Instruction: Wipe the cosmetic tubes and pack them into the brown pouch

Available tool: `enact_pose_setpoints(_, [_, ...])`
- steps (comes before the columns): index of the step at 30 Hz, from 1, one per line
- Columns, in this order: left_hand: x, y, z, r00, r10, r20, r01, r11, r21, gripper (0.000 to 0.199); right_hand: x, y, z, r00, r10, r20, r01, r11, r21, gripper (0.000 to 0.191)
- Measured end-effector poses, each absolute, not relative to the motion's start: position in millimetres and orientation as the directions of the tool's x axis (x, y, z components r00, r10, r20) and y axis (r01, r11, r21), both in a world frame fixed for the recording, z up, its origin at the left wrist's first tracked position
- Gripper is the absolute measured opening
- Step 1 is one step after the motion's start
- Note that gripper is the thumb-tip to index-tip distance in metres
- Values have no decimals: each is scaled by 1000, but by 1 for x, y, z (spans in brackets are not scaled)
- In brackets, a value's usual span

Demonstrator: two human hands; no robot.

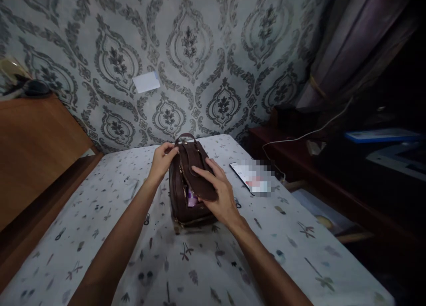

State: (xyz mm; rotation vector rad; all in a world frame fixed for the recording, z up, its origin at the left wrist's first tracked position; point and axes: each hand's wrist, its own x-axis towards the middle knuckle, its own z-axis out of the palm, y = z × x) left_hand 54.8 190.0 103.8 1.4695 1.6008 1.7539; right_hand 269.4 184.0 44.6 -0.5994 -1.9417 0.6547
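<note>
A dark brown leather-like bag (177, 199) lies on the patterned cloth, its handle loop (186, 135) towards the wall. The zipper along its left front side is undone, and a purple packet (192, 198) shows in the gap. My left hand (163, 158) is closed in a pinch at the bag's upper left edge, by the far end of the zipper; whether it has the pull tab is too small to tell. My right hand (221, 190) grips the front flap, fingers stretched over its face and the thumb partly hidden at its lower edge.
Right of the bag lies a phone (242, 177) with a lit, partly blurred screen. A white cable (309, 133) runs over the dark red furniture (266, 142) at the right. A wooden panel (40, 146) stands at the left, and the papered wall (189, 44) rises behind.
</note>
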Motion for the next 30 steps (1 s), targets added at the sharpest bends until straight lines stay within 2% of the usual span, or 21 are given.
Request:
enact_pose_setpoints(4, [65,189,98,-392,814,429,352,-298,887,19,268,183,40,-361,655,664,36,721,-692,43])
enact_pose_setpoints(11, [68,195,83,-411,797,442,382,-290,878,18,269,184,44,-299,683,667,-86,677,-731,38])
enact_pose_setpoints(18, [69,193,82,-427,769,476,391,-318,864,13,264,183,38,-302,695,652,-1,684,-729,48])
enact_pose_setpoints(23, [65,186,89,-456,740,495,380,-340,860,13,263,181,34,-305,633,712,65,760,-647,43])
enact_pose_setpoints(30, [66,187,97,-482,757,441,305,-327,894,11,262,181,31,-282,603,746,45,785,-618,38])
